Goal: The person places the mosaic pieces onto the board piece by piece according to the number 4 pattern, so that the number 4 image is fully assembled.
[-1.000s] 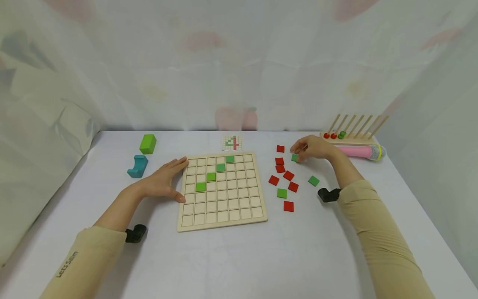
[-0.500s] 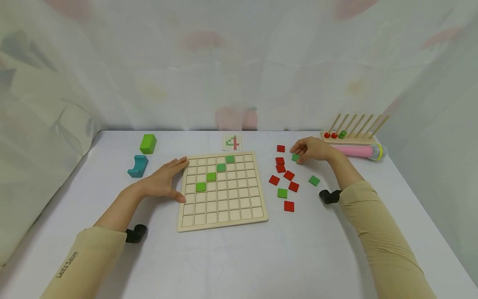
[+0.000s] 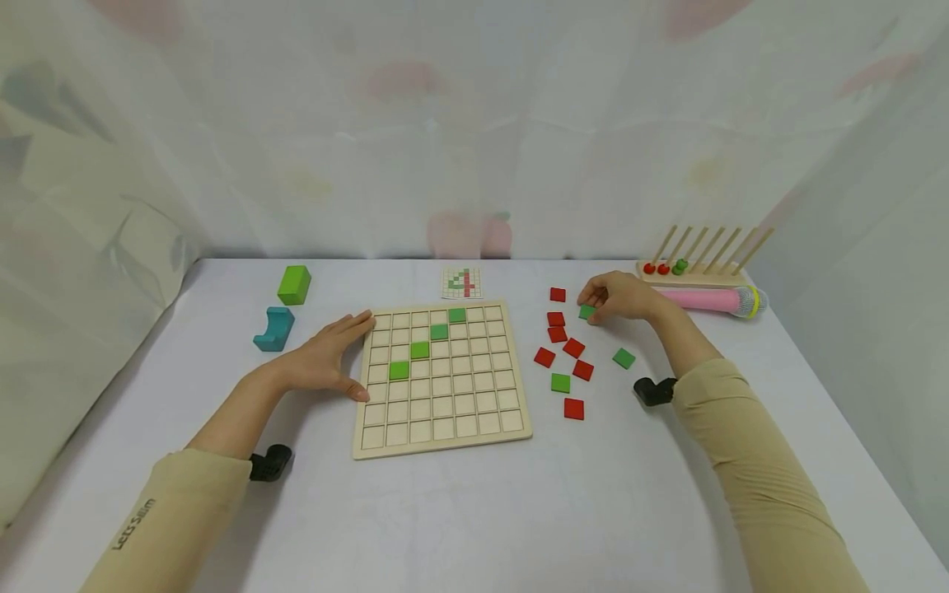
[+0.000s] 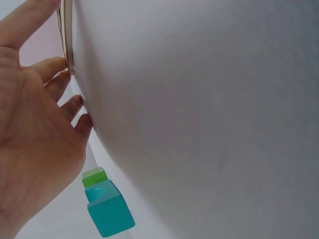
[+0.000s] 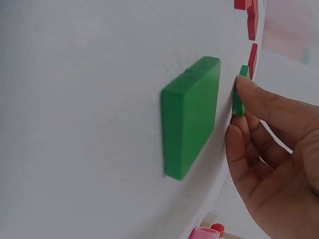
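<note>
A wooden grid board [image 3: 474, 403] lies flat on the table, with several green tiles [image 3: 419, 351] in its cells along a diagonal. My left hand [image 3: 319, 358] rests at the board's left edge, fingers and thumb spread and touching it. To the board's right, my right hand [image 3: 623, 295] pinches a green tile [image 5: 239, 94] at the table surface between thumb and fingers. Part of that tile is hidden by the hand. Nearer the right wrist lies another green tile [image 5: 192, 117], apart from the hand.
Several red tiles [image 3: 574, 348] and a green tile [image 3: 560, 383] lie right of the board. A pattern card [image 3: 461, 282] sits behind it. Far right are a pink toy microphone [image 3: 704, 300] and a peg rack [image 3: 693, 278]. Green [image 3: 294, 285] and teal blocks [image 3: 274, 329] stand left.
Almost nothing differs. My right fingers have drawn slightly closer together at the green tile, while the left hand stays at the board's edge.
</note>
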`<state>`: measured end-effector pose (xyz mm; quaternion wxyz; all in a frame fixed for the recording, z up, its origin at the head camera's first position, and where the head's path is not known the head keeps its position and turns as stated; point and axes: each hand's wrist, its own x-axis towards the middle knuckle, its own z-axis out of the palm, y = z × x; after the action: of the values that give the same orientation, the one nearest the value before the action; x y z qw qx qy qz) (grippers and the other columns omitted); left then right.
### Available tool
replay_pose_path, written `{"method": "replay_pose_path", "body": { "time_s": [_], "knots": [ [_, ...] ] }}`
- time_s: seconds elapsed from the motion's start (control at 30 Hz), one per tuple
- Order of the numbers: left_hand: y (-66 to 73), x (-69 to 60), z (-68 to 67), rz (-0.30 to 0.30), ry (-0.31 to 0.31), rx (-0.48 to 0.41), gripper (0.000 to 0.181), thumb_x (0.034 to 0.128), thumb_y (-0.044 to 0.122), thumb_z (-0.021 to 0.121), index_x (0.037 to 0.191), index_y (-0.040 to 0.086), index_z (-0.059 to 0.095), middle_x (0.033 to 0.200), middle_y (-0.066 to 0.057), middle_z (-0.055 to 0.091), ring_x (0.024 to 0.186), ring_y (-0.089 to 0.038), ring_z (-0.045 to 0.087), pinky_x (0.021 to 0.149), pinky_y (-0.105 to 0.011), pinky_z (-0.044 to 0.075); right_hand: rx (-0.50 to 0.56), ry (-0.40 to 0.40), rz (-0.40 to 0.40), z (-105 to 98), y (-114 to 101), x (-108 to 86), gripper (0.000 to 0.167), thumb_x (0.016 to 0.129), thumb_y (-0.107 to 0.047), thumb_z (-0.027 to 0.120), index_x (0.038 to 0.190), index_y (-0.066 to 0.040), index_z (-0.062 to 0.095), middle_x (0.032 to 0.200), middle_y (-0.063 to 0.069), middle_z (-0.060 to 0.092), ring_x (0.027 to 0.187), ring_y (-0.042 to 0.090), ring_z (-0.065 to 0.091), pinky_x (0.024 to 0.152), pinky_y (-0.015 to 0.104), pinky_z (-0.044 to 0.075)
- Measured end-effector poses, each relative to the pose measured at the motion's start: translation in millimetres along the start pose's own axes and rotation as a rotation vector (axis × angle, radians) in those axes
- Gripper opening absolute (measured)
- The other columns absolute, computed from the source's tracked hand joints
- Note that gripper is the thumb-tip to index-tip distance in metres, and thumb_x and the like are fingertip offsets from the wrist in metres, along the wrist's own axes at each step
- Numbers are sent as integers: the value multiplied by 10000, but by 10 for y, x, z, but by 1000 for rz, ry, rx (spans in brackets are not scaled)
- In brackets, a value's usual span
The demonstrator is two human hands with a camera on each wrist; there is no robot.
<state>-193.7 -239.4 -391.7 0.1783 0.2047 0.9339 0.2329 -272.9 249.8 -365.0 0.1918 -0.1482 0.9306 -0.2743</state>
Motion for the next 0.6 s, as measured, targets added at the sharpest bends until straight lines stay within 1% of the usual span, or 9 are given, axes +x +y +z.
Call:
{"method": "replay_pose_path", "body": {
  "time_s": [0.3, 0.5, 0.6],
  "knots": [
    [-3, 3, 2, 13, 4, -5, 1280, 614, 462, 905, 1567, -3, 188, 1674, -185, 109, 1526, -493, 46, 1205, -685, 101, -21, 31, -11, 11, 21, 23, 252, 798, -60, 782, 1028, -50, 680, 992, 117, 646, 961, 233, 557, 836, 295, 465],
    [4, 2, 5, 6, 1, -2, 1285, 613, 477, 900, 1568, -2, 186, 1673, -187, 106, 1526, -494, 44, 1208, -682, 91, -30, 44, -51, 5, 19, 22, 162, 848, -18, 720, 1004, -43, 687, 984, 133, 670, 959, 244, 592, 872, 329, 498],
    [6, 0, 5, 0, 0, 3, 1292, 610, 483, 899, 1569, 0, 182, 1673, -187, 105, 1526, -493, 45, 1210, -681, 89, -42, 48, -50, -11, -4, 10, 142, 874, -7, 682, 1010, -41, 693, 976, 130, 673, 950, 242, 592, 843, 308, 488]
  ]
}}
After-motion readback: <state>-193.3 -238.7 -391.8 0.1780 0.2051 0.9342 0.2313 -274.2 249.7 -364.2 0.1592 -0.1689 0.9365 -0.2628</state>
